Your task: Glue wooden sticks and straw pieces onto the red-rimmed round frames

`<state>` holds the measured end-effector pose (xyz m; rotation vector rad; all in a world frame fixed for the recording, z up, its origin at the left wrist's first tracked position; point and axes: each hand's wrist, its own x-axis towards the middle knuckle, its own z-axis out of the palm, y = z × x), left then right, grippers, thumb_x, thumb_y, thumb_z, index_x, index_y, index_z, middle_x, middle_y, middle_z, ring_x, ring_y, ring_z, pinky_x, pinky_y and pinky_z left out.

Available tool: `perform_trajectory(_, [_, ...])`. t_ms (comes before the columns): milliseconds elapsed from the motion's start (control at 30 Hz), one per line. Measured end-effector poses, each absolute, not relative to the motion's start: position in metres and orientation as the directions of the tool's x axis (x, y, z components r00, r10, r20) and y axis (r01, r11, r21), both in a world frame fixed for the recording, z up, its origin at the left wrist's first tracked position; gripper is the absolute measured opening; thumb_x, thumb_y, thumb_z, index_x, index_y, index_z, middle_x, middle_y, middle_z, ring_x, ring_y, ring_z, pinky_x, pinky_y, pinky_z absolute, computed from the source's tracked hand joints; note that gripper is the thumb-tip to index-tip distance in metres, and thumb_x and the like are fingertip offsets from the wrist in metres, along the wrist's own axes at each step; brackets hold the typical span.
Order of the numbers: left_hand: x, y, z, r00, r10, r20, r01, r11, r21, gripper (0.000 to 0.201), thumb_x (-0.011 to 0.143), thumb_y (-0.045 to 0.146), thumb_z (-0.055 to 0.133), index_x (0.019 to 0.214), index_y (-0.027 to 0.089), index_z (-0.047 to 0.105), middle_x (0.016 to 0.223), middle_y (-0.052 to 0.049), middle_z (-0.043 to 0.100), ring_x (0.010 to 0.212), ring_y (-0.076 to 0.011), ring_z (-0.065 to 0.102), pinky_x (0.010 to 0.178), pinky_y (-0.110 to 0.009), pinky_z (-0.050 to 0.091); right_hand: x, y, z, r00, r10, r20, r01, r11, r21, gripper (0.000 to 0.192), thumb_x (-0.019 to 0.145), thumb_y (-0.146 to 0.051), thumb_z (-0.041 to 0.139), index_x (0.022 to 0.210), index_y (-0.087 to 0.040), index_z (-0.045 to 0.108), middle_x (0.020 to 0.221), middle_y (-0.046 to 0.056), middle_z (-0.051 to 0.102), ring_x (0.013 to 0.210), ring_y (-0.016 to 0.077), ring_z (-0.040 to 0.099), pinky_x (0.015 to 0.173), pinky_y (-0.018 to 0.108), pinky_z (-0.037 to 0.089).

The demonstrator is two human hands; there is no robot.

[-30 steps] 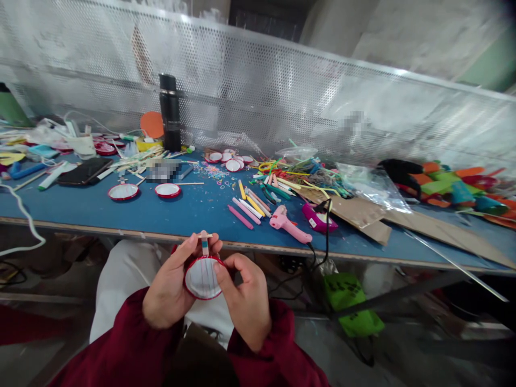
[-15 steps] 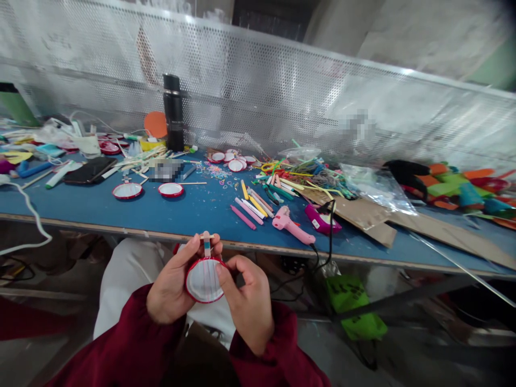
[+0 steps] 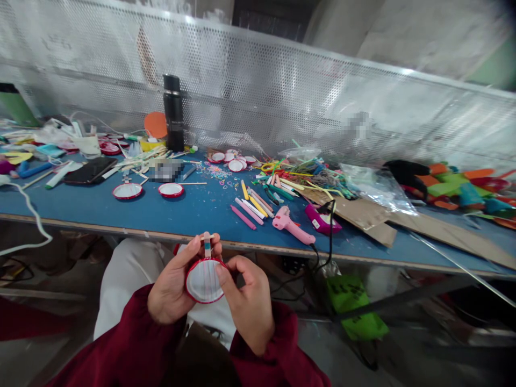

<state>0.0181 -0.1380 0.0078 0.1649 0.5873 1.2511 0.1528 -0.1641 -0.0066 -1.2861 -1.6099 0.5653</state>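
Note:
Over my lap, just below the table edge, both hands hold a small red-rimmed round lid (image 3: 202, 280) with a white inside and thin strands across it. A short stick (image 3: 207, 243) with a blue band pokes up from its top. My left hand (image 3: 171, 287) grips the lid's left side, its fingers pinching the stick. The thumb of my right hand (image 3: 245, 301) presses on the lid's right rim.
The blue table (image 3: 193, 212) carries two more red-rimmed lids (image 3: 127, 191), a pink glue gun (image 3: 291, 226) with a black cord, coloured sticks (image 3: 252, 207), a phone (image 3: 88, 171), a black flask (image 3: 173, 113), cardboard (image 3: 363, 215) and plastic bags. A perforated metal screen stands behind.
The view shifted slightly early on. My hands and the lid have barely moved since.

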Motion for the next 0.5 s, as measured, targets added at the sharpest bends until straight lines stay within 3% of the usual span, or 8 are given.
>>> perform_trajectory(500, [0.0175, -0.1372, 0.0085, 0.236, 0.927, -0.293, -0.837, 0.347, 0.423, 0.023, 0.098, 0.024, 0.048, 0.096, 0.013, 0.068, 0.086, -0.006, 0.072, 0.074, -0.0147, 0.071, 0.067, -0.025, 0.062, 0.1512, -0.1635, -0.0058, 0.027, 0.934, 0.356, 0.435, 0.31, -0.846, 0.031, 0.089, -0.041, 0.059, 0.067, -0.018, 0.057, 0.067, 0.0, 0.061, 0.065, 0.0132, 0.052, 0.061, 0.024, 0.037])
